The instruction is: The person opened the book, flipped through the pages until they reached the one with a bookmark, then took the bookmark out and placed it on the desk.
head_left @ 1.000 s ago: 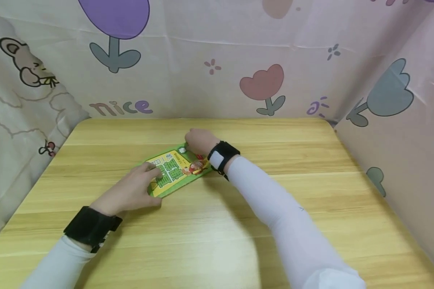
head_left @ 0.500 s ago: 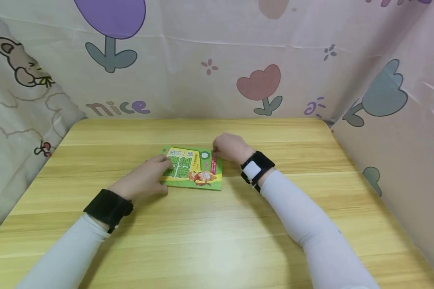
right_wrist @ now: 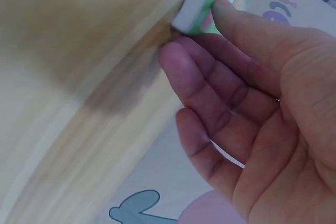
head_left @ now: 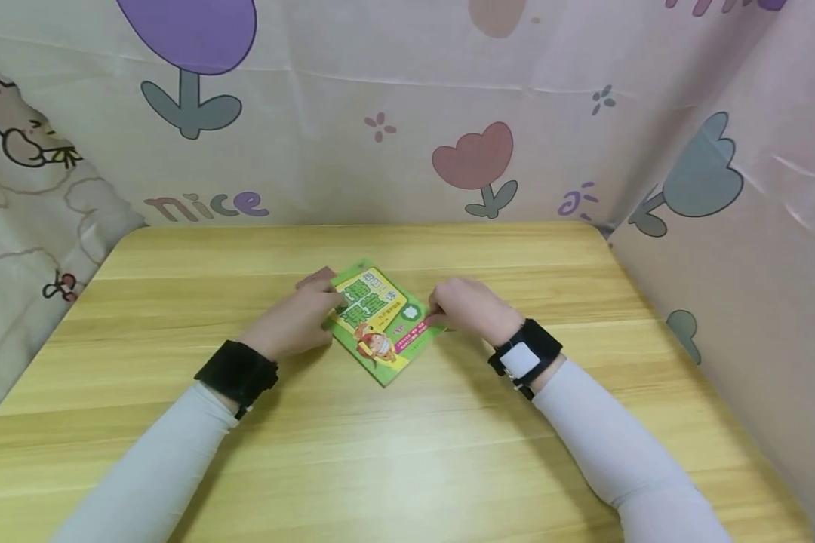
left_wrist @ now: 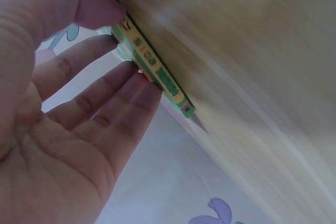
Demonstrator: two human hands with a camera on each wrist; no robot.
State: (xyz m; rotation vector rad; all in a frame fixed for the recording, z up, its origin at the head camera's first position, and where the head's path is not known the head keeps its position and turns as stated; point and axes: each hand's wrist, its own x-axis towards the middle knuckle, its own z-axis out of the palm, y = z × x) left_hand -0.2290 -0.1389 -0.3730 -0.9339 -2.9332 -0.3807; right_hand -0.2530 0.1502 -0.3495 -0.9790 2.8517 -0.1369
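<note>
The left hand (head_left: 293,320) is grasping one edge of the book (head_left: 382,317), the right hand (head_left: 477,309) is pinching a corner across it, both grips probably controlling it!

A cloth-screened nook, whether in a home cannot be told: pale fabric (head_left: 339,170) printed with flowers (head_left: 472,158) and a cartoon animal (head_left: 23,128) surrounds three sides of a wood-grain tabletop (head_left: 407,460).

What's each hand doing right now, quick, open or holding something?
Left hand: closed, holding the green book at its spine edge.
Right hand: closed, pinching the green book near a corner.
</note>
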